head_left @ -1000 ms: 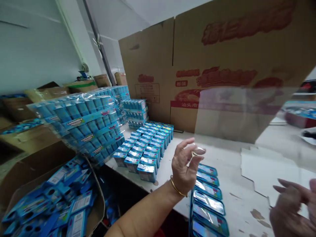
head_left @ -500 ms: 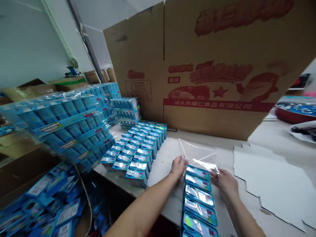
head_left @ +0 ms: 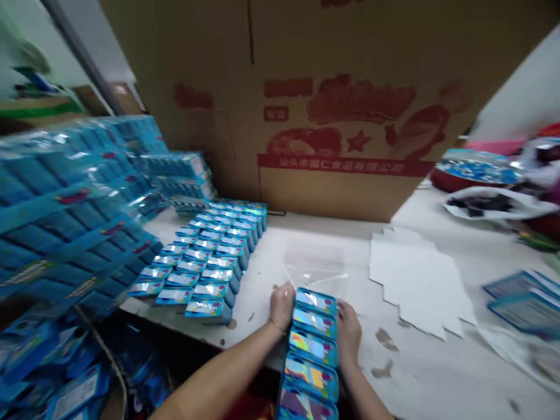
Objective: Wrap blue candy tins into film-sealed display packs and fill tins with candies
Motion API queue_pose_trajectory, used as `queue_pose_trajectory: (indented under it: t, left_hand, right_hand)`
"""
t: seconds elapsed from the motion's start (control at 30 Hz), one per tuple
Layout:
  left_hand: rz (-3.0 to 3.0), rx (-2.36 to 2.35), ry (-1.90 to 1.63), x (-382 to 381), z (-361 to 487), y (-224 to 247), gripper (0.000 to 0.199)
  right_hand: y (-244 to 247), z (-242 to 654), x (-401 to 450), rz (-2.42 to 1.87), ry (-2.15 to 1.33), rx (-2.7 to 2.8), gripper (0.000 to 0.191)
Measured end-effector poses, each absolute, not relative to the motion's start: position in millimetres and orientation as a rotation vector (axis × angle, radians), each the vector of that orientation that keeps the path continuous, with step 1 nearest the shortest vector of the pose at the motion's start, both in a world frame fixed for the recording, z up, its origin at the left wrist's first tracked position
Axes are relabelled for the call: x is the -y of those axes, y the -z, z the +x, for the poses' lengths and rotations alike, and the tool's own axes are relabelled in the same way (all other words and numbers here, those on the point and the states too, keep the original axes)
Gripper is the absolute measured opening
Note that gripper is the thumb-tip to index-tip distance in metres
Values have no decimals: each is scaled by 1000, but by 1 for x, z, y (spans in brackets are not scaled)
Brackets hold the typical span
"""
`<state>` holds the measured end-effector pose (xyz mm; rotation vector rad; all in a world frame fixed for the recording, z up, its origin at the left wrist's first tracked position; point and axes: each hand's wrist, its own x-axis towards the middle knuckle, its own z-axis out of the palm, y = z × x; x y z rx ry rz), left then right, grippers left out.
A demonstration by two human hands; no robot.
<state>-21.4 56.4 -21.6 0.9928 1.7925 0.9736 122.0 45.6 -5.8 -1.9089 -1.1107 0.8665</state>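
A row of blue tins [head_left: 311,350] with shiny lids runs from the bottom of the view up between my two hands. Past its far end a clear plastic bag [head_left: 317,274] lies on the table, its near edge spread around the first tin. My left hand [head_left: 282,306] is closed on the bag's left edge, beside the tins. At the right side of the row, my right hand [head_left: 349,335] has its fingers curled at the bag's other edge. The fingertips of both hands are partly hidden.
Several rows of similar blue tins [head_left: 210,274] stand at left. Behind them are wrapped display packs [head_left: 65,204] and a big cardboard box [head_left: 324,192]. White cut card [head_left: 415,280] lies at right, near blue printed cards [head_left: 525,300]. An open carton of blue packaging [head_left: 65,373] sits lower left.
The camera view has swung right and down. My hands sit farther down along the sides of the row, and the bag lies lower and flatter around its far end.
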Motion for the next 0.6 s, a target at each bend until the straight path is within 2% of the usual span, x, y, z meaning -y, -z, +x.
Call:
queue_pose_trajectory:
  t: [0.17,0.27,0.33,0.4,0.5,0.6]
  left_hand:
    - [1155,-1708,-830,-49,-32,24,33]
    - [1217,-1722,-769,-43,-38,18,29]
    - [1310,-1764,-695,-38,-44,11,41]
    - [1507,-1806,-594,-35,-48,3,51]
    - [1837,-1866,-510,-40,-52,-6,38]
    - [1984,-1861,-536,-53,-51,-11,26]
  right_hand:
    - [-1,127,-49,-1962,-1011,982,27]
    - [-12,135,-35,-2024,-979,1143,32]
    - [-21,140,-22,-2088,-826,1414,41]
    - [-29,143,-13,-2121,-560,1755,42]
    - [-36,144,-18,-2040,-187,2146,33]
    - [-41,143,-38,-1922,-109,2400,19]
